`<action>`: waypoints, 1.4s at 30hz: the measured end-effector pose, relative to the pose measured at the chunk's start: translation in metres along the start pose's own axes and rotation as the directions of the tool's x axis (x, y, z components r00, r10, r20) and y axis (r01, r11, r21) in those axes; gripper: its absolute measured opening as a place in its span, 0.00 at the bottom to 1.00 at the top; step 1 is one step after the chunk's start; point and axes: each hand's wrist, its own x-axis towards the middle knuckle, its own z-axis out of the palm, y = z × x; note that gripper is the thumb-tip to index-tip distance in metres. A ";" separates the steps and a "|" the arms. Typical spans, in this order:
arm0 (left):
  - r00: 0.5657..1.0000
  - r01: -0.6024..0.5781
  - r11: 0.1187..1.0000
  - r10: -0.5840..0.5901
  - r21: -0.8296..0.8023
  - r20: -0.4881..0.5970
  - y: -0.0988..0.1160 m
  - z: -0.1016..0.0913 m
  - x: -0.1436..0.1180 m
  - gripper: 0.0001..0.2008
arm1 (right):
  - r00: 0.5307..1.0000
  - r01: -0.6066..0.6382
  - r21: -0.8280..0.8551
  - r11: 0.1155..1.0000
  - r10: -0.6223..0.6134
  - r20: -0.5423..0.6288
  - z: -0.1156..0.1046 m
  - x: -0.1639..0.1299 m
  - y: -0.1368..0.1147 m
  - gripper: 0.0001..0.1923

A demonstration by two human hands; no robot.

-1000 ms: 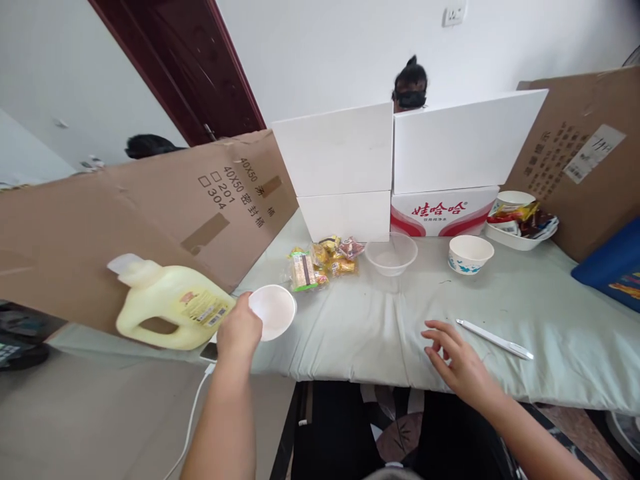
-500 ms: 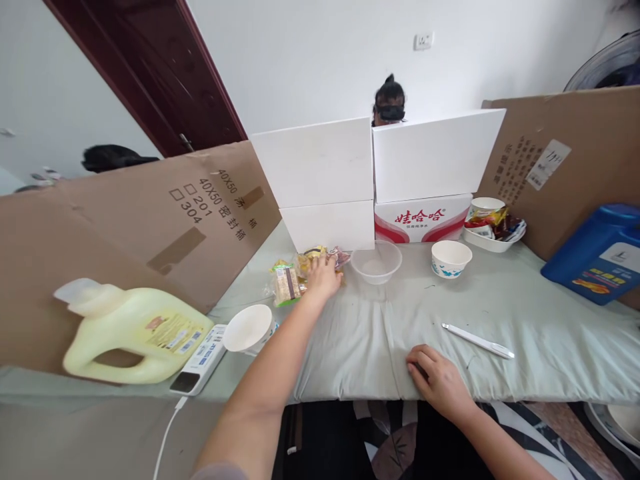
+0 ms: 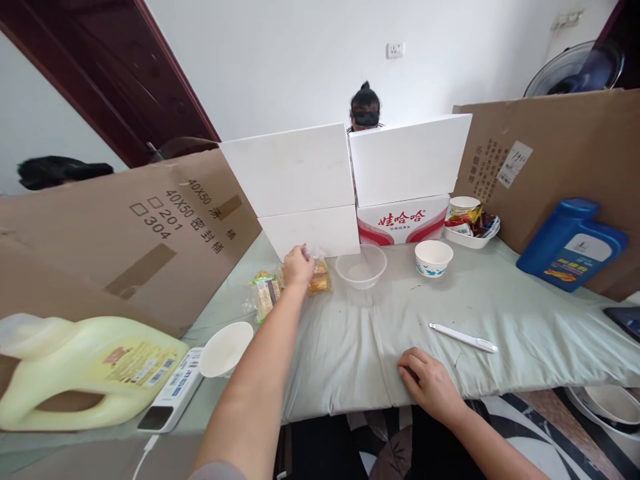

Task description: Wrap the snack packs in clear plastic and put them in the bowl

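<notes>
My left hand (image 3: 299, 267) is raised a little over the pile of wrapped snacks, its fingers pinched together. A bit of purple wrapper shows at the fingertips; most of that packet is hidden by the hand. Just beside it lie a yellow-orange snack packet (image 3: 320, 277) and a green-edged packet of pale bars (image 3: 267, 295). To the right of the pile stands a clear plastic bowl (image 3: 361, 268). My right hand (image 3: 433, 385) rests near the table's front edge, fingers curled in, with nothing visible in them.
A paper bowl (image 3: 433, 259), a white utility knife (image 3: 463, 338) and another paper bowl (image 3: 227, 348) are on the cloth. A yellow jug (image 3: 95, 373) and power strip (image 3: 175, 387) stand left, a blue bottle (image 3: 573, 247) right. White boxes (image 3: 300, 170) and cardboard form walls. A person sits behind.
My left hand has lifted off the pile, and the purple packet has left its place there. The view has turned slightly to the right. My right hand stays on the table.
</notes>
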 end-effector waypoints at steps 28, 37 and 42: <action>0.730 -0.668 0.710 0.684 -0.223 -0.007 -0.015 0.042 -0.212 0.20 | 0.985 0.164 -0.135 0.977 -0.171 -0.035 0.018 0.042 -0.040 0.19; 0.755 -0.592 0.748 0.645 -0.299 0.121 -0.017 0.040 -0.208 0.16 | 0.938 -0.329 -0.473 0.817 0.224 -0.266 -0.073 -0.003 0.049 0.13; 0.762 -0.582 0.744 0.640 -0.327 0.101 -0.017 0.047 -0.207 0.18 | 0.942 -0.325 -0.554 0.767 0.314 -0.118 -0.073 0.002 0.053 0.14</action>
